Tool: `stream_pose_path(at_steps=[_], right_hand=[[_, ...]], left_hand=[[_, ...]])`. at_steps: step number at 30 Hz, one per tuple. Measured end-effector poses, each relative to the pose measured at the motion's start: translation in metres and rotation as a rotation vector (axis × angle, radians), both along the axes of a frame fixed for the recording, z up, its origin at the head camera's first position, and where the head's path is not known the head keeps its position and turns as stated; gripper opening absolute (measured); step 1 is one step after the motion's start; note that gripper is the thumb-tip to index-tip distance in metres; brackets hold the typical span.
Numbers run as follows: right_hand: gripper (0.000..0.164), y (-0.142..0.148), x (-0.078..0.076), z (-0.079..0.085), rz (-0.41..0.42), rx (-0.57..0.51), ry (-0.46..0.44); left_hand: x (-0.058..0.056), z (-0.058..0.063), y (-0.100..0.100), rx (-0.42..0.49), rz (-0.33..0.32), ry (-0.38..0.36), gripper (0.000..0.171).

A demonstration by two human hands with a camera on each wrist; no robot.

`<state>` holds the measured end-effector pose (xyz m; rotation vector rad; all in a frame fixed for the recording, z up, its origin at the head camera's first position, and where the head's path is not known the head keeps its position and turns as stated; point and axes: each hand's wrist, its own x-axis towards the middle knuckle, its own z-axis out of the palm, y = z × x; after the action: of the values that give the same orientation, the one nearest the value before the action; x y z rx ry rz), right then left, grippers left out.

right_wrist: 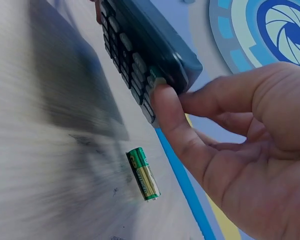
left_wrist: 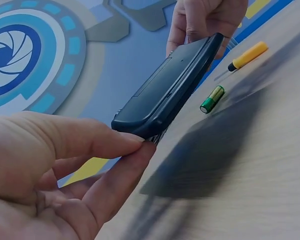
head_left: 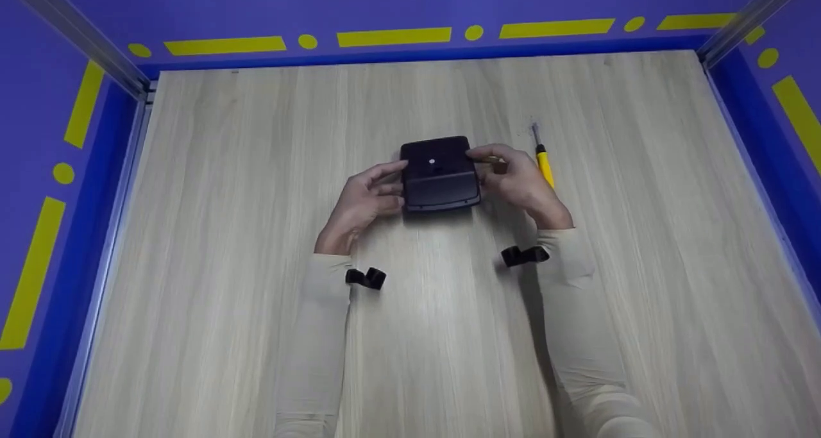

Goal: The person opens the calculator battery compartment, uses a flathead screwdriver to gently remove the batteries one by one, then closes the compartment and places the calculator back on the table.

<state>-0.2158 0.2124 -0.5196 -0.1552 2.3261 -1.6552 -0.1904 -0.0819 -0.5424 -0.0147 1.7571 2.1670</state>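
Note:
A dark calculator [head_left: 441,191] is held up over the table between both hands, its back toward the head camera. Rows of grey keys [right_wrist: 124,57] on its underside show in the right wrist view. My left hand [head_left: 364,199] pinches its left edge between thumb and fingers. On the opposite edge, my right hand [head_left: 518,180] grips with thumb and fingertips. A green and gold battery [left_wrist: 212,99] lies on the table below the calculator; in the head view it is hidden.
A screwdriver [head_left: 544,167] with a yellow handle lies just beyond the right hand, its shaft pointing away. The wooden table [head_left: 224,233] is bordered by blue panels [head_left: 385,15] with yellow marks at the back and sides.

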Motion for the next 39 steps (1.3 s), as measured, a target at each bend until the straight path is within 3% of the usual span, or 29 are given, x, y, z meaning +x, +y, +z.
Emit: stream_pose_path(at_steps=[8,15,26,39], right_hand=[[0.051,0.0037,0.0004,0.0001,0.042,-0.013,0.012],[0.05,0.0038,0.0,-0.0005,0.083,0.011,0.092],[0.051,0.0055,-0.0002,-0.0014,0.117,0.036,0.142],[0.041,0.0072,0.0006,0.0023,0.088,0.069,0.129]], left_hand=[[-0.0012,-0.0012,-0.0031,0.031,-0.02,0.026,0.069],[-0.0017,-0.0025,-0.0044,0.063,-0.011,0.024,0.069],[-0.0013,-0.0039,-0.0046,-0.016,-0.017,0.045,0.072],[-0.0003,-0.0022,-0.0054,-0.117,0.009,0.09,0.059]])
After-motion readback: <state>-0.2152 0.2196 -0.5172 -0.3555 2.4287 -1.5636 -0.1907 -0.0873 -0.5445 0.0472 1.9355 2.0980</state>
